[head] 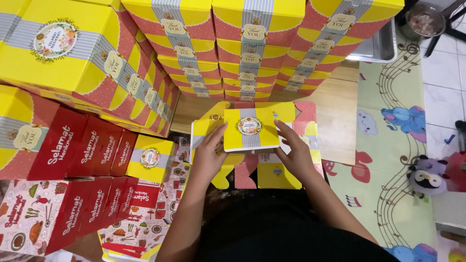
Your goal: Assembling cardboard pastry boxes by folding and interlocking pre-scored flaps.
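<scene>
My left hand [209, 151] and my right hand [294, 151] both grip a flat yellow and pink cardboard box blank [251, 130] with a grey striped band and a round floral label. The left hand holds its left edge, the right hand its right edge. The blank lies half folded above more flat yellow blanks [274, 172] on the floor in front of me.
Tall stacks of finished yellow boxes [252, 48] stand behind and to the left. Red and white patterned boxes [82, 194] lie at the lower left. A colourful play mat [388, 160], a plush toy [427, 177] and a metal tray [378, 46] are at the right.
</scene>
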